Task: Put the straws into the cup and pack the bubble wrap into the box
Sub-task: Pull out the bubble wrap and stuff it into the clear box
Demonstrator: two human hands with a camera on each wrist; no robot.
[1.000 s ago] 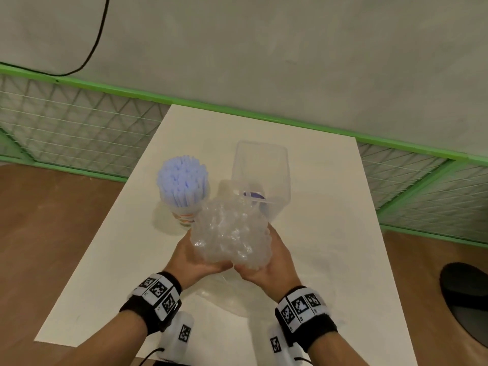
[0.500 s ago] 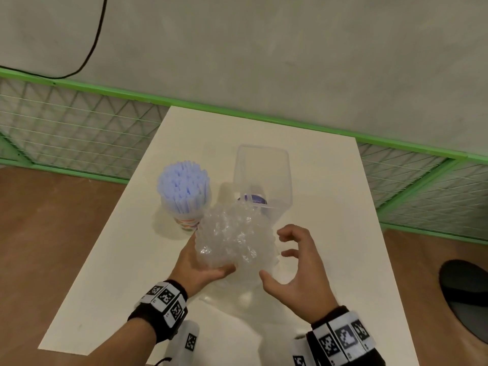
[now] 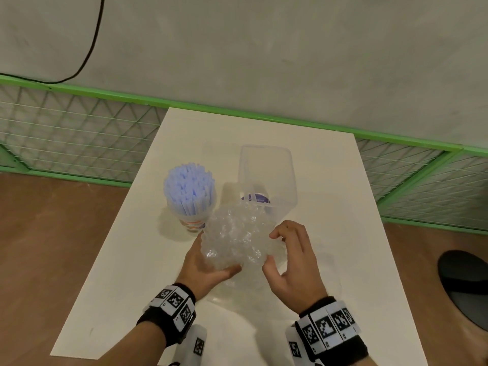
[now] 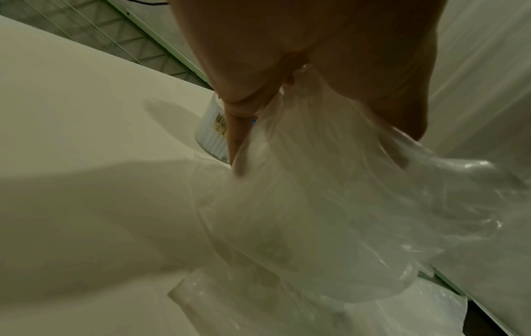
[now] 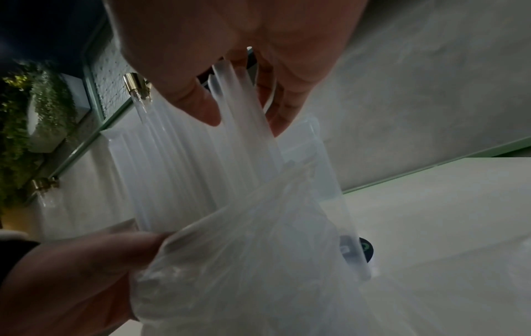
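Note:
A crumpled ball of clear bubble wrap [image 3: 237, 239] is held just above the white table [image 3: 330, 180], in front of the clear plastic box [image 3: 266, 170]. My left hand [image 3: 208, 260] cups it from below left, thumb pressed to its near side. My right hand [image 3: 274, 252] pinches its right edge between curled fingers and thumb; in the right wrist view wrap [image 5: 258, 261] runs between the thumb and fingers of that hand [image 5: 244, 109]. The cup [image 3: 191, 223] stands upright left of the box, full of blue straws [image 3: 187, 188]. The left wrist view shows wrap [image 4: 344, 204] draped under the left hand [image 4: 287, 68].
A flat sheet of clear film [image 3: 237, 297] lies on the table under my hands. A dark blue round label [image 3: 256, 199] shows at the box's near end. A green mesh fence [image 3: 79, 138] runs behind the table. A black round object [image 3: 464, 286] lies on the brown floor at right.
My right hand let go of the wrap and drew off to the right, then came back and took its right edge. My left hand kept its hold throughout.

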